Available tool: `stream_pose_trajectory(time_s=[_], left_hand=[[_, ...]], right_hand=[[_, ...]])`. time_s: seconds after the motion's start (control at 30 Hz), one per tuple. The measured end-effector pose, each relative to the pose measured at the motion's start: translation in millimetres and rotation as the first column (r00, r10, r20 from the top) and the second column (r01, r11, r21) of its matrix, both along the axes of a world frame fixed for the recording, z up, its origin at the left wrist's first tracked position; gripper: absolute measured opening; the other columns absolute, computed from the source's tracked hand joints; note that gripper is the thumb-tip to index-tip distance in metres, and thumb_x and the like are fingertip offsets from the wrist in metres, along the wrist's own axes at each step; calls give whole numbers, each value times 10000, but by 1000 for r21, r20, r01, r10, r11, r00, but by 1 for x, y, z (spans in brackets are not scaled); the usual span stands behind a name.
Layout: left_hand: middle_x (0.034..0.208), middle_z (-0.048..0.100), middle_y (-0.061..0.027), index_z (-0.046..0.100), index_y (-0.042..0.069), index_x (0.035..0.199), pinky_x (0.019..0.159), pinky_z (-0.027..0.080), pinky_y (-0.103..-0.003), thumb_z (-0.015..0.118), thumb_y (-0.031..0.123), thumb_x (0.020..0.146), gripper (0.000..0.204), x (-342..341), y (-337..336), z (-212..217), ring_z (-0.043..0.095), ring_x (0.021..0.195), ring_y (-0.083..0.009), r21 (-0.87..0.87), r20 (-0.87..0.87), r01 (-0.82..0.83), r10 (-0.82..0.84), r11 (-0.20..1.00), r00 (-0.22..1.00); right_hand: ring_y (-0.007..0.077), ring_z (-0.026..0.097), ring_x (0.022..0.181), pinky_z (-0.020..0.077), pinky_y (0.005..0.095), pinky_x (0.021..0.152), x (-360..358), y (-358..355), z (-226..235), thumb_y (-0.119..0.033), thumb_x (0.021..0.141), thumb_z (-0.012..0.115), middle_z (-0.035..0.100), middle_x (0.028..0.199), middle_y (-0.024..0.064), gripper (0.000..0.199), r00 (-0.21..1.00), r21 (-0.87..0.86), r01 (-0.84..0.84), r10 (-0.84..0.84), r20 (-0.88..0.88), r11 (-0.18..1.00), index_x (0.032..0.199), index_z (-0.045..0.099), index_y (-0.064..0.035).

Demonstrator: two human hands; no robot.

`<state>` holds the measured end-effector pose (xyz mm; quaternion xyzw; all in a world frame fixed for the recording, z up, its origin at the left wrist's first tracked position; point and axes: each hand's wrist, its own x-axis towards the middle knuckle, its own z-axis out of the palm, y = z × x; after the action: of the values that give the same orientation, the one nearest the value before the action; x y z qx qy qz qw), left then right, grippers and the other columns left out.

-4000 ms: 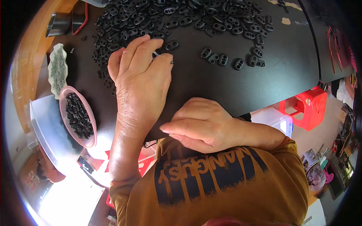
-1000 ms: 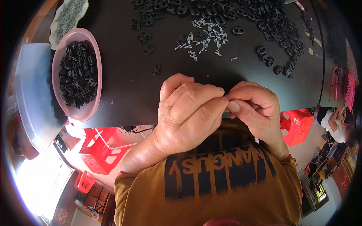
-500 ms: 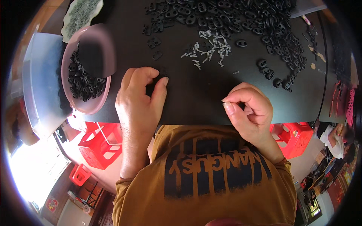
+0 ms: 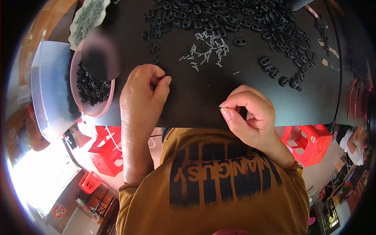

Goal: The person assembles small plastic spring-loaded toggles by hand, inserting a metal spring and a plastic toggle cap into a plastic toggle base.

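My left hand is over the dark table with its fingers curled and the thumb close to the index finger. Whatever it may be pinching is lost against the black surface. Thumb and index finger of my right hand press together near the table's front edge, on something too small to name. Beyond the hands lies a loose heap of small metal springs, with a single spring apart from it. Small black plastic pieces lie past my left fingertips.
Black two-hole cord locks form a large pile at the back, trailing down the right side. A pink basin of small black parts stands at left, below a pale scalloped dish of springs. Red stools stand below the table.
The whole view has shifted slightly, carrying the table things leftward in the picture. My hands are a little closer together. Both keep nearly the same finger pose.
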<state>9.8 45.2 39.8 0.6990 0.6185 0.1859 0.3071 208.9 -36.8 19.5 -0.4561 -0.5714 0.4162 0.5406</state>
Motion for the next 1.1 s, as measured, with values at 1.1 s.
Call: stream_pose_trajectory(time_s=[1.1], left_hand=[[902,537,-49,546,-12,1022,645,428,-193,527,-107,812,232,33,-49,7,554,766,-72,-99,917,323,-40,941,398]], right_hand=[[41,546,700,468,172,617,-15,-11,17,-77,880,579,597,836,16,109,641,-346,-260,-107,-760,901,965,587,-8]])
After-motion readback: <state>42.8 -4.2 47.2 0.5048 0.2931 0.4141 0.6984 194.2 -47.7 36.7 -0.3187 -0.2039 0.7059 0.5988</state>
